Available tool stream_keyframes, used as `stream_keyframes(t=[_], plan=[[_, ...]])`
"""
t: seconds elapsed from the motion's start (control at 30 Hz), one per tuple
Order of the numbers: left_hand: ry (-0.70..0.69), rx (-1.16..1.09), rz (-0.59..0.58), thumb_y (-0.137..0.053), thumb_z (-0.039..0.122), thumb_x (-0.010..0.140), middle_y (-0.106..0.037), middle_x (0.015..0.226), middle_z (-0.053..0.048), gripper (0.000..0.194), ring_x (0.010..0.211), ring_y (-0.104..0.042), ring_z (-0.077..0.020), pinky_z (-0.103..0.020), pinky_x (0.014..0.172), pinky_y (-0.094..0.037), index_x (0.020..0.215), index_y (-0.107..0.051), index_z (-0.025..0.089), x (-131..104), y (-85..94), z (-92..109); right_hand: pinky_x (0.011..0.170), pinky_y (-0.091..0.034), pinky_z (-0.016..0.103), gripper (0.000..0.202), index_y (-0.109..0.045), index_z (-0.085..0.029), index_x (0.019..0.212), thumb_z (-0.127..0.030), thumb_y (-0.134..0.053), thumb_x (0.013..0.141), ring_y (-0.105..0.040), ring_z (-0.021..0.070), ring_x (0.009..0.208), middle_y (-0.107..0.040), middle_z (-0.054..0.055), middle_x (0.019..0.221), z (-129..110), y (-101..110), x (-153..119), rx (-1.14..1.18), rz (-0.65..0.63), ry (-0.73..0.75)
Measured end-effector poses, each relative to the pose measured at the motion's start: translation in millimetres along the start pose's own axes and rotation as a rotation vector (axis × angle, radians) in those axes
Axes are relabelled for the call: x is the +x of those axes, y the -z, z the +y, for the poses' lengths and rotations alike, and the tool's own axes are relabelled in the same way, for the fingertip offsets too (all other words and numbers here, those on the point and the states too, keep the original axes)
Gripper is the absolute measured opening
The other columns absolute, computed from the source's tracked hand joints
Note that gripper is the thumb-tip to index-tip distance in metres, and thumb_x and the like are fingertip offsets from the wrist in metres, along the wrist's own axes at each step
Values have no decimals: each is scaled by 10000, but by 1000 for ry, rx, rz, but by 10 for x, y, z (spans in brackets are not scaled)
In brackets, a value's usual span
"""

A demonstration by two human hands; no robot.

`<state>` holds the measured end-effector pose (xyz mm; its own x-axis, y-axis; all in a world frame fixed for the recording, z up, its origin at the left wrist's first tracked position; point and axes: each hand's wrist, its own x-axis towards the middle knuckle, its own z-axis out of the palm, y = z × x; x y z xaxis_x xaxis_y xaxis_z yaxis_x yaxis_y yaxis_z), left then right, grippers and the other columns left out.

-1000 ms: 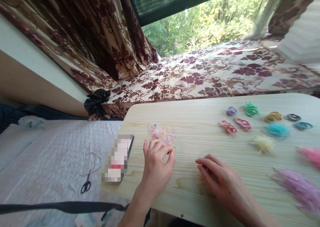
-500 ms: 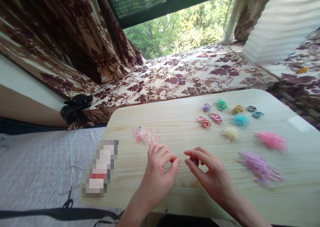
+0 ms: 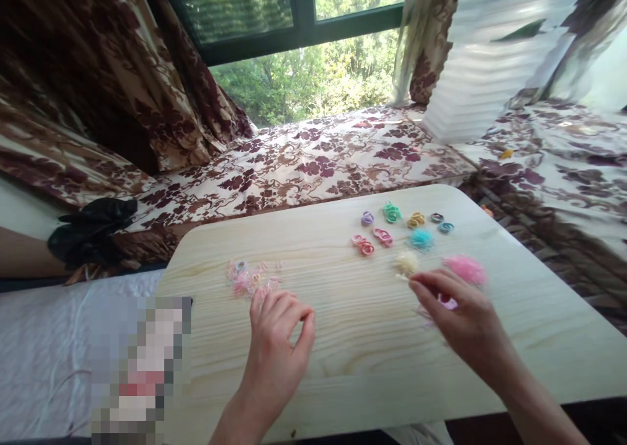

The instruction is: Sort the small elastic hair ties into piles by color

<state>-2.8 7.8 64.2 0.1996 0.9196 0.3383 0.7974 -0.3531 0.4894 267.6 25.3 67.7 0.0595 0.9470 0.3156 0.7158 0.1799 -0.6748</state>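
My left hand point(image 3: 281, 330) rests low over the left side of the table, thumb and forefinger pinched; anything between them is too small to see. Just beyond its knuckles lies a mixed heap of small bands point(image 3: 240, 281), pink, clear and pale. My right hand point(image 3: 458, 308) is across the table, thumb and forefinger closed at a small cream band point(image 3: 401, 276) beside the pile of cream bands point(image 3: 406, 262). Partly covered by that hand are a lilac pile point(image 3: 426, 313) and, behind it, a bright pink pile point(image 3: 467, 270).
Farther back sit a turquoise pile point(image 3: 421, 239) and several clusters of coloured hair ties, among them green ones point(image 3: 392, 212), mustard ones point(image 3: 416, 219) and coral ones point(image 3: 363, 245). A blurred-out object point(image 3: 147, 366) lies at the left table edge. A patterned window seat point(image 3: 304, 164) borders the table.
My right hand has moved away from my left, rightward to the cream and lilac piles. My left hand stays pinched by the mixed heap. The view has turned to the right.
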Motion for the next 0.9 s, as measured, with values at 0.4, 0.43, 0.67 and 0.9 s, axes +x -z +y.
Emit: stream_keyframes(t=[0.4,0.43,0.67,0.9], plan=[[-74,221,48,-573,202,865,-714,814,18,125,934,-611,-220,-518,1118,-187,812,-662,271,-93,29,-427,588,-461,317,308,-717,-214,843,-421,-489,858,-641,187,664,-702,44,805,387,112,356,-369,0,-77],[-60,229,54,-573,206,865,-718,822,17,125,933,-612,-221,-522,1117,-187,816,-666,273,-106,36,-464,589,-464,318,311,-715,-215,863,-424,-485,863,-639,186,663,-698,44,805,376,136,337,-377,7,-70],[174,251,67,-549,183,883,-713,853,-15,159,958,-599,-229,-577,1101,-223,796,-669,242,-175,161,-563,563,-494,281,314,-694,-250,944,-481,-484,914,-648,162,643,-700,47,853,55,-110,22,-242,-75,131],[281,239,56,-551,149,888,-679,828,2,160,971,-577,-214,-593,1111,-218,796,-649,235,-223,265,-570,530,-514,231,263,-686,-259,897,-350,-444,944,-690,135,643,-716,16,813,-369,-823,-191,-68,-294,348]])
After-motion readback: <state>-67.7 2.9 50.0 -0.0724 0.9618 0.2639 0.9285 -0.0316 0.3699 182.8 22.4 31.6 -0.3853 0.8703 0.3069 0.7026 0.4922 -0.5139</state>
